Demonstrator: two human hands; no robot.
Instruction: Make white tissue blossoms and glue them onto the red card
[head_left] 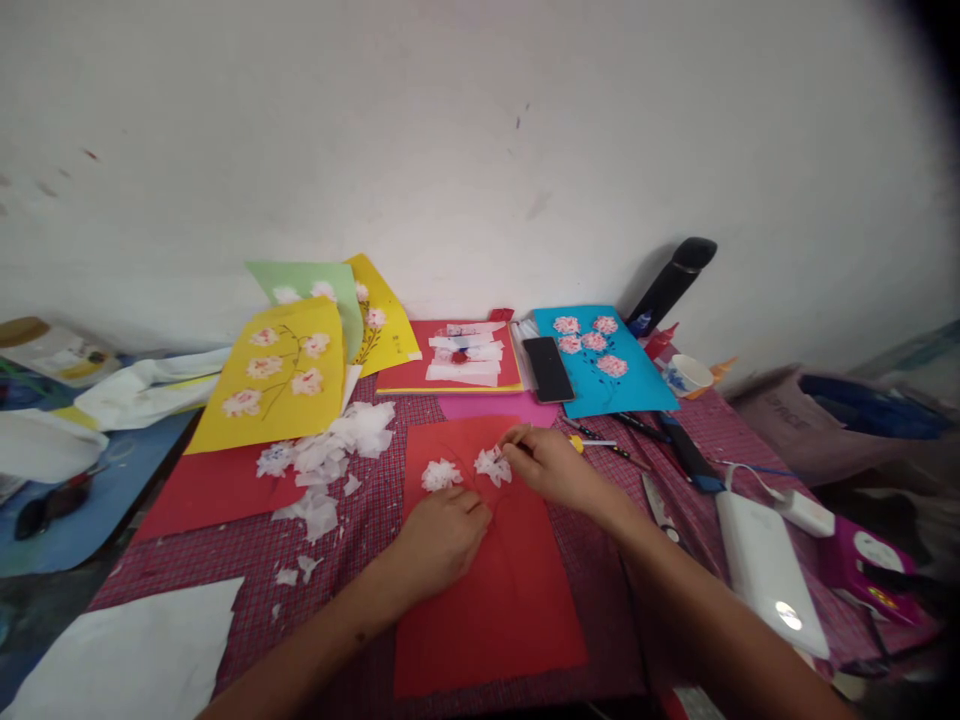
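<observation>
A sheet of red paper [487,620] lies in front of me with two crumpled white tissue-paper flowers on it and faint drawn lines. My right hand [551,465] pinches the edge of the right tissue flower [493,466], its fingertips close together. Just below the left tissue flower [440,475], my left hand [444,535] rests on the sheet with its fingers curled together. Its fingertips are turned away, so I cannot see whether anything is between them. Loose white tissue pieces [341,440] are heaped left of the sheet.
Finished flower pictures on yellow paper [277,375] and blue paper [600,360] stand toward the wall. A phone [548,370], scissors [660,508], a white power bank [769,570] and a small cup [688,375] are on the right. White paper [135,650] lies front left.
</observation>
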